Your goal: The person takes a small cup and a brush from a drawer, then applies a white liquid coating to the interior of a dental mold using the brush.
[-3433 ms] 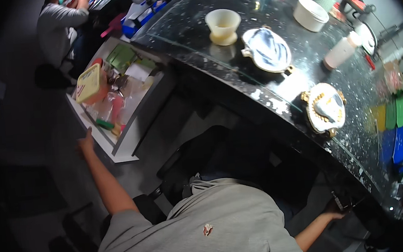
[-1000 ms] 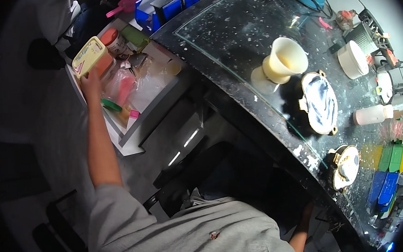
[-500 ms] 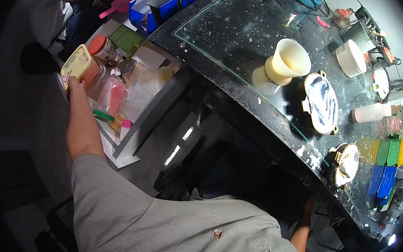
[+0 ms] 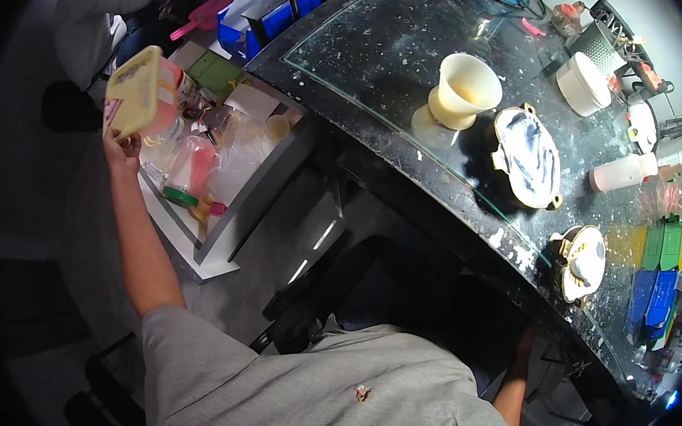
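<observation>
At the far left, my left hand point(image 4: 122, 152) grips the near end of a plastic tub point(image 4: 135, 91) with a pale yellow lid and pinkish-orange sides. The tub is tilted, raised over the open drawer point(image 4: 236, 249). Inside the drawer lie a clear jar with pink contents and a green lid point(image 4: 180, 197), crumpled clear plastic bags point(image 4: 233, 161), a small beige cup point(image 4: 276, 127) and a green box point(image 4: 214, 71). My right hand point(image 4: 525, 344) hangs low beside the bench edge, in shadow; its fingers cannot be made out.
On the dark, spattered bench point(image 4: 362, 75) stand a cream flared rubber bowl point(image 4: 469, 91), two round metal flasks point(image 4: 527, 158) point(image 4: 584, 264), a white tub point(image 4: 584, 84) and a pinkish bottle point(image 4: 622, 173). Coloured bins point(image 4: 664, 248) line the right. Another person point(image 4: 94, 32) sits at the upper left.
My left hand has lifted the yellow-lidded tub up from the drawer and tipped it. The view has shifted slightly. My right arm stays low by the bench.
</observation>
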A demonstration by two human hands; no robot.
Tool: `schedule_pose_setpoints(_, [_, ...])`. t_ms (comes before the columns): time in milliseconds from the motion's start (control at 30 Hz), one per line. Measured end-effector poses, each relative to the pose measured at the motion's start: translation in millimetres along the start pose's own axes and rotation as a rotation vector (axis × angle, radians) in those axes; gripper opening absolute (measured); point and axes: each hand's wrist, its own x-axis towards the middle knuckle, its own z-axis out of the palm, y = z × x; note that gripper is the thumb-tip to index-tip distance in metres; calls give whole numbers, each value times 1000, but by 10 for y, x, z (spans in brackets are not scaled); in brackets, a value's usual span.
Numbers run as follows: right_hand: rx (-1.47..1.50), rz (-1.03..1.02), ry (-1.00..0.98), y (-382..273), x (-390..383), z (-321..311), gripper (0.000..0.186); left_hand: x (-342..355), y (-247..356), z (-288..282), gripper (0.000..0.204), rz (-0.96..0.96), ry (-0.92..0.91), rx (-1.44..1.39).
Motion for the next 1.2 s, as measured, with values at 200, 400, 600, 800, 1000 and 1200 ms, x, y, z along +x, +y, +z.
schedule_pose_setpoints(200, [-29,-13,1,12,49,59,51,-819,-452,144,27,-211,-200,407])
schedule_pose_setpoints(400, [-60,-16,14,56,52,101,51,-958,-1560,159,40,-164,-159,250])
schedule_pose_setpoints(600, [-98,-16,42,145,-4,34,51,-1109,-1651,635,39,-62,-51,525])
schedule_pose_setpoints(800, [-126,-29,38,191,44,91,51,-755,-1882,741,85,307,135,955])
schedule_pose_setpoints(1000, [-162,-53,23,222,89,210,50,-497,-2123,884,86,284,109,895])
schedule_pose_setpoints(1200, [-217,-2,111,453,-196,21,50,-1273,-1558,1110,81,767,-51,1124])
